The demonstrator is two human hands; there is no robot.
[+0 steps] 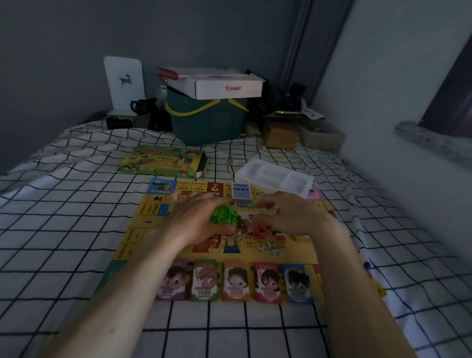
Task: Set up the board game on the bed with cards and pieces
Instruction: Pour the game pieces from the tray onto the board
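Left hand (198, 217) fingers (185, 197) cup green pieces (224, 215).

A yellow game board (146, 223) lies flat on the checked bed sheet (65, 225). Both hands reach over its middle: the left hand (195, 217) cups a heap of green pieces (224, 215), while the right hand (287, 213) hovers above red pieces (262, 230). White dice (268, 249) sit just beside these. Five stacks of play money (235, 283) line the near edge. A clear plastic tray (274, 176) and the game box (162, 160) rest beyond the board.
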